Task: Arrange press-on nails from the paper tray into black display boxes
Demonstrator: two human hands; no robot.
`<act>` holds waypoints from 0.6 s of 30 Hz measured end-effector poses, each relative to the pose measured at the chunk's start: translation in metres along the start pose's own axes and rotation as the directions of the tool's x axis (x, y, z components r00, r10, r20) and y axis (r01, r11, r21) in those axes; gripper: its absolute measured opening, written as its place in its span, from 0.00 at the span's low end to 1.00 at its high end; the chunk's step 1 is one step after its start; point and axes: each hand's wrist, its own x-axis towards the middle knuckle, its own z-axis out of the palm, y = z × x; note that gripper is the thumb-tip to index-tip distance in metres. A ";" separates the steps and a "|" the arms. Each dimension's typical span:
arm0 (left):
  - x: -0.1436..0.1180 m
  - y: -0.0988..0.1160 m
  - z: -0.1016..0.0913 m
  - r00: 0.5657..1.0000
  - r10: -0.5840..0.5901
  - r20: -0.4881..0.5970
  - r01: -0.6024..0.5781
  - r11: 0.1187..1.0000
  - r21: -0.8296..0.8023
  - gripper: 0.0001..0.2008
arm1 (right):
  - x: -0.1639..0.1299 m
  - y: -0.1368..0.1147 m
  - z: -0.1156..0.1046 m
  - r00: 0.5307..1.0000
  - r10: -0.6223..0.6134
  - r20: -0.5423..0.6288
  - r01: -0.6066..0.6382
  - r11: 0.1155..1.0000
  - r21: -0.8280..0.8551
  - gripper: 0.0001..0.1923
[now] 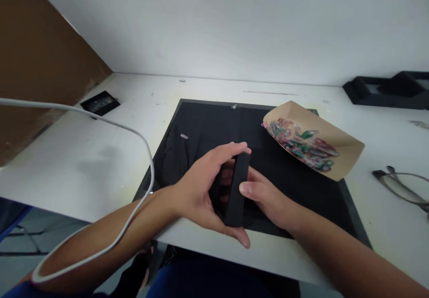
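- A white cable [100, 119] loops over the left arm at the lower left; a small black plate [99, 103] lies on the white table [83, 164] at the upper left.
- The left hand [201, 190] is wrapped around a small black box [234, 190] in the middle of the frame, fingers on top and thumb below; the box stands on its edge above the black mat [201, 128].
- The right hand [268, 199] touches the box from the other side with its thumb; I cannot tell if its fingers grip it.
- How far along: the box is up in both hands; the shiny bits look untouched in their tray.
- A brown paper tray [342, 146] of colourful shiny bits [301, 144] sits on the mat at the upper right; glasses [402, 188] lie at the far right; black frames [385, 90] sit by the wall.
- No words or labels can be read.
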 end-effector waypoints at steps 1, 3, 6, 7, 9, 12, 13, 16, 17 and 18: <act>0.000 -0.001 0.000 1.000 0.028 0.008 -0.028 1.000 0.014 0.69 | 0.000 0.000 0.001 1.000 -0.009 0.000 0.009 1.000 0.010 0.24; 0.001 -0.001 -0.001 0.995 0.100 0.018 -0.101 0.993 0.056 0.70 | 0.000 -0.001 0.003 1.000 -0.030 0.005 0.030 1.000 0.011 0.29; 0.001 0.001 -0.001 0.992 0.126 -0.005 -0.125 0.986 0.113 0.72 | -0.002 -0.001 0.006 0.998 -0.058 0.005 0.058 0.998 -0.006 0.40; 0.001 0.002 0.000 0.992 0.128 -0.015 -0.125 0.984 0.129 0.71 | -0.004 0.000 0.008 0.997 -0.082 -0.006 0.082 0.996 -0.029 0.42; 0.000 0.004 0.001 0.989 0.147 -0.033 -0.141 0.980 0.142 0.69 | -0.005 0.003 0.010 0.986 -0.158 -0.045 0.152 0.982 -0.112 0.43; -0.001 0.005 0.002 0.983 0.178 -0.045 -0.172 0.979 0.113 0.63 | -0.006 0.008 0.013 0.961 -0.262 -0.090 0.237 0.946 -0.220 0.43; -0.001 0.005 0.002 0.983 0.177 -0.048 -0.172 0.980 0.100 0.63 | -0.006 0.010 0.013 0.958 -0.271 -0.092 0.244 0.942 -0.230 0.42; 0.000 0.006 0.000 0.989 0.142 -0.039 -0.139 0.988 0.061 0.65 | -0.007 0.013 0.012 0.964 -0.245 -0.102 0.220 0.952 -0.215 0.42; 0.001 0.007 -0.001 0.992 0.119 -0.030 -0.117 0.992 0.049 0.66 | -0.007 0.013 0.012 0.966 -0.234 -0.113 0.207 0.955 -0.212 0.43; 0.002 0.008 -0.002 0.995 0.096 -0.020 -0.096 0.995 0.040 0.66 | -0.008 0.014 0.012 0.967 -0.221 -0.124 0.192 0.958 -0.211 0.43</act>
